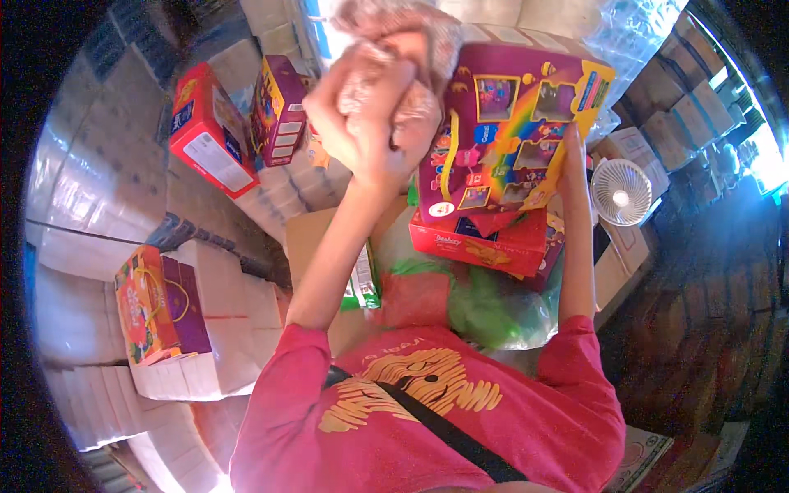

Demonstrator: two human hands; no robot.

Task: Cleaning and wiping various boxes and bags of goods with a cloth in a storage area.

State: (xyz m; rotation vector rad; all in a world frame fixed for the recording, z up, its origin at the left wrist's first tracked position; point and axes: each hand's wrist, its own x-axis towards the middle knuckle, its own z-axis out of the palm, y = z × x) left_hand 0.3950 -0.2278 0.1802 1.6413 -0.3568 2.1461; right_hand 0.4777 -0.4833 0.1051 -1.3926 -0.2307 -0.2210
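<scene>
My left hand [362, 135] grips a crumpled, speckled pinkish bundle [419, 33], cloth or wrap, I cannot tell which, raised beside the top left corner of a purple box [509, 123] with a rainbow and pictures. My right hand [574, 156] holds that box by its right side, fingers partly hidden. Below it lie a red box [472, 246], partly covered, and another colourful box behind that. An open brown carton [312, 246] and green plastic bags [493, 316] sit under these, in front of my body. A green packet [362, 283] shows in the carton.
Red [214, 140] and purple [275, 107] boxes stand on wrapped stacks to the left. An orange and purple handled box [152, 304] rests on white bundles at lower left. A white round fan [620, 191] is at the right, with stacked cartons [694, 123] behind.
</scene>
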